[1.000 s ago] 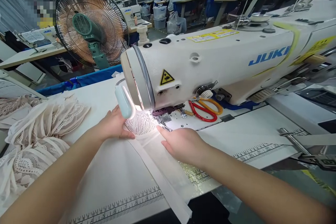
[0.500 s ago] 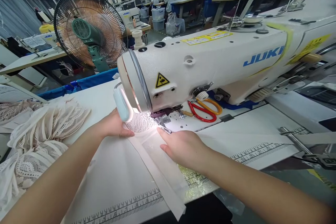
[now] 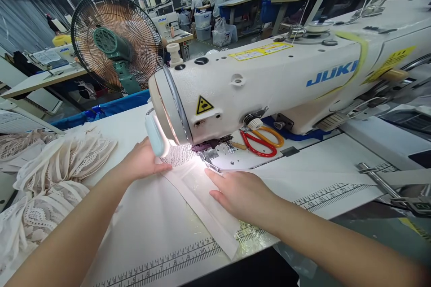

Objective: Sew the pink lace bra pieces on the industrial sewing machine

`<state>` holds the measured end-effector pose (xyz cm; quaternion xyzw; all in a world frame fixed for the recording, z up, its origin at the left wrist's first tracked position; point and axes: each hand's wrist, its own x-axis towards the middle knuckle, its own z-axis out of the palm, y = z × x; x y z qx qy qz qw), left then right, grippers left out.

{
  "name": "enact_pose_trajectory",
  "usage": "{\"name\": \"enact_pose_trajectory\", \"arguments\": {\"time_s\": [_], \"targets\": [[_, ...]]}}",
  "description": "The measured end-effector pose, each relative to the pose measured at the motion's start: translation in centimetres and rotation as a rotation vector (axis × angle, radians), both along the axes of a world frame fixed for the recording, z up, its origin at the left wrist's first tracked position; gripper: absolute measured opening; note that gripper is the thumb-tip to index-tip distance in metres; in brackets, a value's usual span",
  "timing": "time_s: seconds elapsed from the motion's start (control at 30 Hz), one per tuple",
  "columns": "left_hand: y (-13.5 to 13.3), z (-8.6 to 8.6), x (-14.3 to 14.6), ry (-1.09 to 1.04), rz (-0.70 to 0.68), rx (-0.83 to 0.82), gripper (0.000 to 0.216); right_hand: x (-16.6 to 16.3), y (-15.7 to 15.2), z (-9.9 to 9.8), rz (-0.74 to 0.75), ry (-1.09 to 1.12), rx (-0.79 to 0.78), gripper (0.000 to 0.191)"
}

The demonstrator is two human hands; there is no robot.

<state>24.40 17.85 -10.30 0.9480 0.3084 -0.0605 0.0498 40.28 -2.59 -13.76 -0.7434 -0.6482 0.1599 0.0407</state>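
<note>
A white Juki sewing machine (image 3: 269, 80) stands across the table. Under its lit needle area lies a white lace piece (image 3: 177, 156) joined to a long white fabric strip (image 3: 202, 202) that runs toward the table's near edge. My left hand (image 3: 143, 161) lies on the lace to the left of the needle, fingers pressed against the cloth. My right hand (image 3: 242, 193) rests flat on the strip to the right, fingers stretched toward the presser foot (image 3: 208, 156).
Red and orange scissors (image 3: 261, 139) lie behind the needle plate. A heap of beige lace pieces (image 3: 47, 179) fills the left of the table (image 3: 141, 233). A standing fan (image 3: 116, 40) is at the back left. Other people work at far tables.
The fabric strip has fed further under the needle, so less of it hangs over the table edge. Both hands stay on the cloth, the right one slightly back.
</note>
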Motion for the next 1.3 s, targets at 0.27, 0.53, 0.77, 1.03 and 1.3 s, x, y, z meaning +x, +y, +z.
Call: {"name": "enact_pose_trajectory", "arguments": {"time_s": [0.27, 0.53, 0.77, 1.03, 1.3], "targets": [[-11.3, -3.3, -1.0, -0.208, -0.450, 0.021, 0.040, 1.5, -3.8, -0.7, 0.289, 0.081, 0.155, 0.023], [-11.8, -4.8, 0.0, -0.092, -0.529, 0.012, 0.060, 1.7, -4.4, -1.6, 0.308, 0.067, 0.159, 0.029], [-10.3, -4.6, 0.4, -0.037, -0.508, -0.035, 0.061, 1.8, -3.9, -1.9, 0.277, 0.055, 0.198, 0.029], [-8.4, -4.2, 0.5, -0.047, -0.540, 0.001, 0.056, 1.7, -3.1, -1.7, 0.258, 0.029, 0.239, 0.024], [-10.6, -3.9, -0.1, -0.274, -0.764, 0.040, 0.027, 2.3, -4.1, -1.3, 0.313, 0.049, 0.186, 0.022]]}}
